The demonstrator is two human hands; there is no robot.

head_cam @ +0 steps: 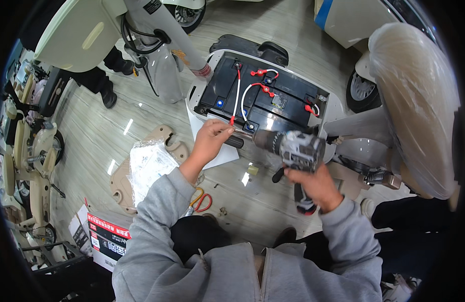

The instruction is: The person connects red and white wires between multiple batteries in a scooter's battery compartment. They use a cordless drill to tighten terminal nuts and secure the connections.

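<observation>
My right hand [315, 185] grips a cordless drill [300, 149], its chuck pointing left and a long driver bit [244, 133] in it. The fingers of my left hand [213, 141] pinch at the bit's tip; any small part between them is hidden. Just above those fingertips is the red-capped lower end of a white jumper cable [237, 88]. Beyond my hands, several black batteries [289, 85] sit in the scooter's floor compartment [332, 100]. Another white cable with red caps [247, 92] curves across them, and a short red-capped cable [311, 109] is at the right.
Orange-and-red-handled scissors [200, 202] lie on the floor near a tan plastic panel [121, 181] and bagged papers [149, 166]. A plastic-wrapped seat [413, 105] rises at right. Another person's legs [100, 83] are at upper left; a dark-trousered leg [406, 213] is at right.
</observation>
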